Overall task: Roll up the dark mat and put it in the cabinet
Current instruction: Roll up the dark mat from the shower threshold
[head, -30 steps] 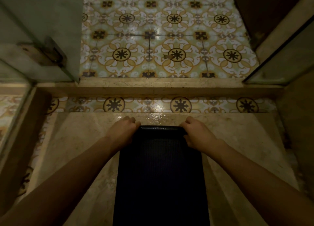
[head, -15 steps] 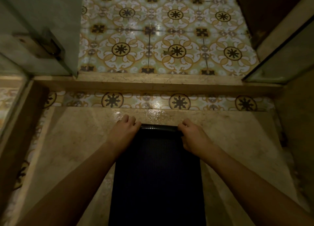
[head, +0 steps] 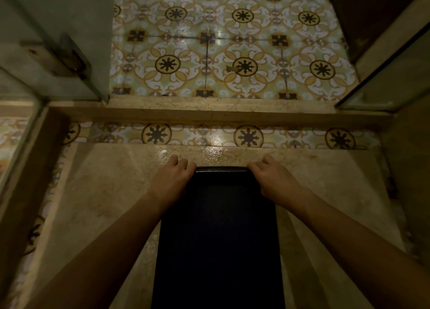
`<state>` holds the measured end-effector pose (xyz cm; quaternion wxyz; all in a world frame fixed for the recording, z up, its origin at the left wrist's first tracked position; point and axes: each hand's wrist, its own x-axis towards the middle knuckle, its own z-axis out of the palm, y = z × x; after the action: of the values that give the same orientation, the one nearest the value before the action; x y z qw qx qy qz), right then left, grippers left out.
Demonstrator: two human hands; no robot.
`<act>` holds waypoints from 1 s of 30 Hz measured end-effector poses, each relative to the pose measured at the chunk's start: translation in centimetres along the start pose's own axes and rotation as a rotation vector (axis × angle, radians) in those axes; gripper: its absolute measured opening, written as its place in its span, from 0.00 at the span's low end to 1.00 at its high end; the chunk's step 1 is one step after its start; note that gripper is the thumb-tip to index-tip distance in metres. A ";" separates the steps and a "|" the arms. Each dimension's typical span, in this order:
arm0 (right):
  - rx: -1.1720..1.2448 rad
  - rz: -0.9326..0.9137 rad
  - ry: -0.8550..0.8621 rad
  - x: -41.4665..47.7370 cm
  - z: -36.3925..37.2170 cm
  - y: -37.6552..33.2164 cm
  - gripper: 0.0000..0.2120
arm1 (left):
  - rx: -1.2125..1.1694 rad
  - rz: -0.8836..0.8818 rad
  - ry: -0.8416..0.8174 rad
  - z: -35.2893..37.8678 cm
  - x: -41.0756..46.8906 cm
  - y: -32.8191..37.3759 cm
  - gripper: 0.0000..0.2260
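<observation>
Off to the left there's a glass door [head: 58,41] with a metal hinge [head: 67,57]. Left hand [head: 171,178] sits on the far left corner of the dark mat [head: 218,239], fingers [head: 173,161] curled over the edge, gripping it. The mat lies flat on a beige stone floor [head: 104,204], its far end just starting to curl into a roll. Right hand [head: 273,180] grips the far right corner the same way. Beyond them is patterned tile floor [head: 232,52].
</observation>
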<state>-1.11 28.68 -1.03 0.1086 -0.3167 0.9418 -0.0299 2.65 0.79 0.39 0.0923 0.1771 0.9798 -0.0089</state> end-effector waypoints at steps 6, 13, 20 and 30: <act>-0.188 0.030 -0.069 0.4 -0.2 -0.9 0.12 | -0.022 -0.035 -0.033 0.4 0.1 0.1 0.13; -0.126 0.040 -0.049 0.0 0.3 -1.3 0.14 | -0.023 -0.004 -0.048 1.1 0.0 -0.3 0.12; -0.098 -0.034 -0.089 -0.5 0.8 -0.3 0.17 | -0.095 0.084 -0.115 0.7 0.1 -1.1 0.14; 0.082 0.161 -0.192 0.4 -0.6 -0.9 0.20 | -0.212 -0.021 -0.151 0.5 1.1 -0.9 0.16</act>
<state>-1.03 27.75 -0.39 0.2129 -0.2366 0.9476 -0.0289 1.45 0.32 -0.27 0.1839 0.1550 0.9673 0.0803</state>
